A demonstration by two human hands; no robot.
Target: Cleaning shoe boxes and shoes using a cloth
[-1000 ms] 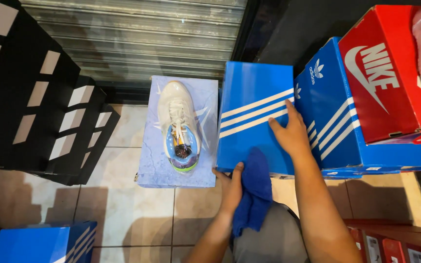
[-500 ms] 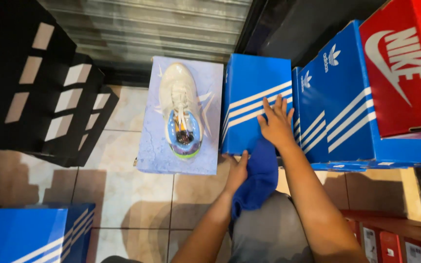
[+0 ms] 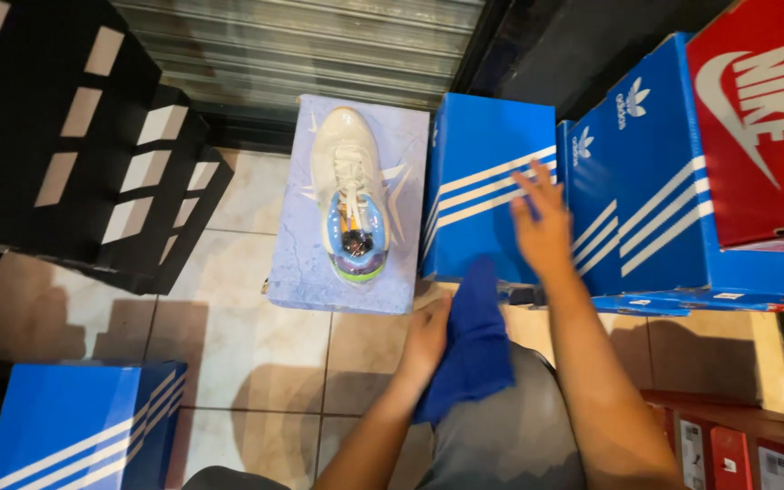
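My left hand (image 3: pixel 426 338) grips a dark blue cloth (image 3: pixel 474 340) that hangs down over my grey-clad knee. My right hand (image 3: pixel 543 225) rests flat, fingers spread, on the right edge of a blue shoe box with white stripes (image 3: pixel 483 177). To the left of that box a cream sneaker (image 3: pixel 347 195) with a blue and green heel sits on top of a pale lilac shoe box (image 3: pixel 396 272).
More blue striped boxes (image 3: pixel 646 218) and a red box (image 3: pixel 759 127) are stacked at the right. Black boxes with white squares (image 3: pixel 74 145) stand at the left, another blue box (image 3: pixel 74 426) at the lower left. A metal shutter (image 3: pixel 319 45) runs behind; floor is beige tile.
My right hand has slid from the middle of the blue box toward its right edge. The view has shifted, so the boxes sit further left in frame.
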